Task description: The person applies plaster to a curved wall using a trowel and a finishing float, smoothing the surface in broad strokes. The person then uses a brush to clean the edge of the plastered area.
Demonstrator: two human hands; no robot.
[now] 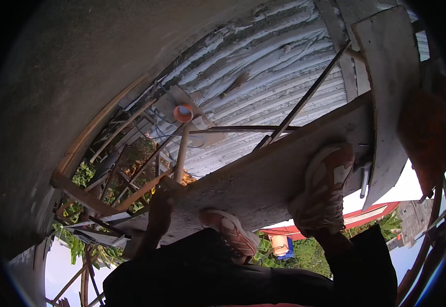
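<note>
My left hand (160, 207) is at the left part of a long wooden plank (269, 176), closed round its edge close to an upright wooden post (182, 153). The hand is dark and shaded, so single fingers are hard to make out. My right hand is not in view. Both of my feet are on the plank, in light pink and white shoes, the right shoe (327, 187) farther along it than the left shoe (230, 233). Across the plank's right end stands a broad grey board (386, 102), tilted upward.
A grey wall (69, 77) rises along the left. Below the plank lies a corrugated metal roof (264, 77), with an orange bucket (183, 113) on a board. A slanting pole (310, 94) meets the plank's far edge. An orange object (427, 138) is at the right.
</note>
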